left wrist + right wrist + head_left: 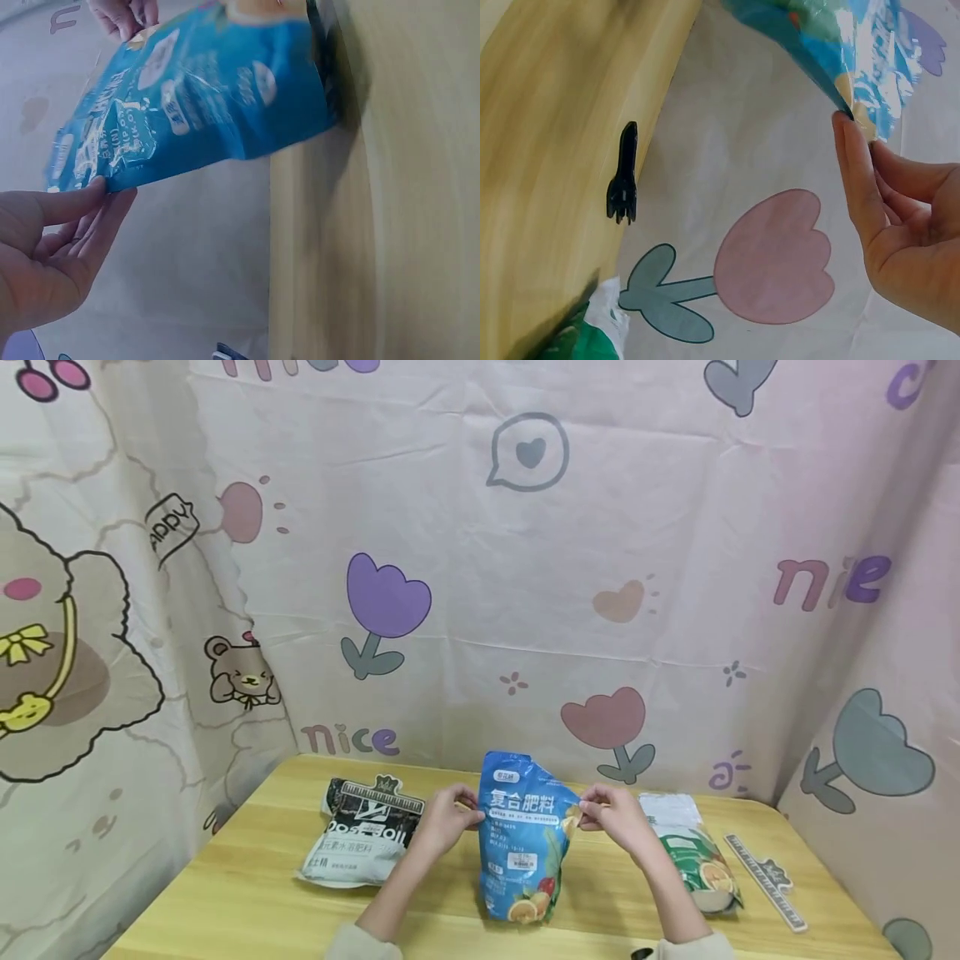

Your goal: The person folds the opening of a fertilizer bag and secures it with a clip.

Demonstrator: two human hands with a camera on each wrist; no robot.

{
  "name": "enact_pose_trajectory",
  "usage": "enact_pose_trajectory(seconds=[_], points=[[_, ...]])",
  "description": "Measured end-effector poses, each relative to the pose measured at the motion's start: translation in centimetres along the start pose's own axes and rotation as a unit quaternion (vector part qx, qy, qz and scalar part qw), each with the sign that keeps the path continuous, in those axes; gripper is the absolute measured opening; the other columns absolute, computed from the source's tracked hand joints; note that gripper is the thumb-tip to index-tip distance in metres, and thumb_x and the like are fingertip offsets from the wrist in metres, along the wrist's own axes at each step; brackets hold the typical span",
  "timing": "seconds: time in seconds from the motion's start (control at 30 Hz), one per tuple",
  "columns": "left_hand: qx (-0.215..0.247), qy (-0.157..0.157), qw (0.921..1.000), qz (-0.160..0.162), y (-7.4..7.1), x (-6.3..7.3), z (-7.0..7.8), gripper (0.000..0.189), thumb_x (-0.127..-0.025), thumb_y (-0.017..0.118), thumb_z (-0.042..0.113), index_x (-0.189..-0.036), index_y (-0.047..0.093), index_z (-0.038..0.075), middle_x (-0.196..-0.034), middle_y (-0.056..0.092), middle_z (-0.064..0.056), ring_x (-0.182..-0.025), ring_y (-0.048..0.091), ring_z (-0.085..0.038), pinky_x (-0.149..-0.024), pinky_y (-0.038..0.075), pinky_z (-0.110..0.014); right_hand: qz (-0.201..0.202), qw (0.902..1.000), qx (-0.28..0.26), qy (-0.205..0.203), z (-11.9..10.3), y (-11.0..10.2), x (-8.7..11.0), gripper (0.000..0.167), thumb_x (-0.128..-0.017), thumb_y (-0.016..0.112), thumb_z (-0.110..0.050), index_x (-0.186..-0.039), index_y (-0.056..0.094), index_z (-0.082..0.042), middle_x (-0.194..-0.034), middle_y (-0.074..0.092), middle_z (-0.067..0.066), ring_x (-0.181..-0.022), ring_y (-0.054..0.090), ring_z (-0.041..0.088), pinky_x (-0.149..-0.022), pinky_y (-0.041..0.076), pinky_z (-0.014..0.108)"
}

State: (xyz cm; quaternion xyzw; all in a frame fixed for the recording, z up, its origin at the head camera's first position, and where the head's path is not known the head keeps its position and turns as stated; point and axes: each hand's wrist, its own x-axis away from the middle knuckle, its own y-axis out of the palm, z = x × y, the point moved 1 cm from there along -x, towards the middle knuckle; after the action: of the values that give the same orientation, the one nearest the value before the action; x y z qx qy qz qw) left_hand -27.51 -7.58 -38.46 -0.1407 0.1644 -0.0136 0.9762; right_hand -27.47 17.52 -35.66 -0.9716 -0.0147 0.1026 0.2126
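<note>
A blue fertilizer bag [517, 852] with printed fruit is upright at the middle of the table, its top slanting down to the right. My left hand [448, 817] pinches its left side edge between thumb and fingers, seen closely as the left hand [56, 251] in the left wrist view. On the opposite edge, my right hand [613, 814] pinches the upper right corner; the right wrist view shows that hand [907, 217] with thumb and fingertips on the film. Whether the bag's bottom fully rests on the wood is hard to tell.
Left of the blue bag lies a black-and-white bag [352, 852], with a crown-topped ruler [384, 795] on it. A green-and-white bag [693, 860] and another ruler [767, 882] lie at right. A small black fork-shaped tool [622, 176] lies on the wooden table [547, 150]. Printed cloth hangs behind.
</note>
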Motion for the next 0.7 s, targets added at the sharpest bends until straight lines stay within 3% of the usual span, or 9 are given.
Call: enact_pose_trajectory(seconds=[0.17, 0.3, 0.43, 0.57, 0.7], points=[[-0.072, 0.033, 0.9968, 0.012, -0.1, -0.2, 0.5, 0.013, -0.075, 0.069, -0.007, -0.081, 0.059, -0.001, -0.076, 0.059, -0.004, -0.069, 0.061, -0.018, -0.058, 0.051, -0.027, 0.019, 0.9994, 0.016, -0.026, -0.2, -0.3, -0.2, 0.005, -0.087, 0.056, 0.007, -0.085, 0.060, 0.008, -0.074, 0.061, 0.011, -0.068, 0.064, 0.026, -0.063, 0.054, 0.032], [-0.084, 0.042, 0.9956, -0.002, -0.4, -0.1, 0.6, 0.013, -0.075, 0.069, -0.007, -0.081, 0.060, 0.000, -0.077, 0.059, -0.004, -0.071, 0.060, -0.019, -0.059, 0.050, -0.027, 0.001, 0.9992, 0.020, -0.034, 0.1, -0.5, 0.0, 0.005, -0.088, 0.056, 0.005, -0.086, 0.061, 0.006, -0.075, 0.061, 0.010, -0.070, 0.064, 0.026, -0.063, 0.053, 0.029], [-0.075, 0.046, 0.9946, -0.056, -0.7, 0.3, 0.6, 0.014, -0.076, 0.068, -0.007, -0.085, 0.058, -0.002, -0.081, 0.058, -0.006, -0.076, 0.061, -0.024, -0.062, 0.052, -0.029, -0.047, 0.9974, 0.022, -0.050, 0.5, -0.8, 0.3, 0.005, -0.089, 0.055, 0.003, -0.090, 0.058, 0.007, -0.079, 0.060, 0.009, -0.074, 0.063, 0.027, -0.065, 0.053, 0.030], [-0.049, 0.048, 0.9922, -0.104, -0.7, 0.6, 0.7, 0.026, -0.080, 0.069, 0.004, -0.102, 0.058, -0.005, -0.093, 0.060, -0.010, -0.088, 0.059, -0.030, -0.071, 0.052, -0.035, -0.100, 0.9920, 0.020, -0.074, 0.6, -0.9, 0.5, 0.017, -0.091, 0.057, -0.007, -0.101, 0.057, 0.007, -0.088, 0.061, 0.010, -0.082, 0.061, 0.029, -0.071, 0.052, 0.033], [0.005, 0.035, 0.9941, -0.103, -0.1, 0.5, 1.3, 0.035, -0.086, 0.066, 0.016, -0.111, 0.058, -0.007, -0.100, 0.063, -0.014, -0.094, 0.058, -0.030, -0.077, 0.050, -0.041, -0.107, 0.9916, 0.020, -0.070, 0.4, -0.4, 0.3, 0.029, -0.092, 0.057, -0.022, -0.108, 0.058, 0.002, -0.091, 0.061, 0.007, -0.084, 0.057, 0.024, -0.071, 0.048, 0.034]])
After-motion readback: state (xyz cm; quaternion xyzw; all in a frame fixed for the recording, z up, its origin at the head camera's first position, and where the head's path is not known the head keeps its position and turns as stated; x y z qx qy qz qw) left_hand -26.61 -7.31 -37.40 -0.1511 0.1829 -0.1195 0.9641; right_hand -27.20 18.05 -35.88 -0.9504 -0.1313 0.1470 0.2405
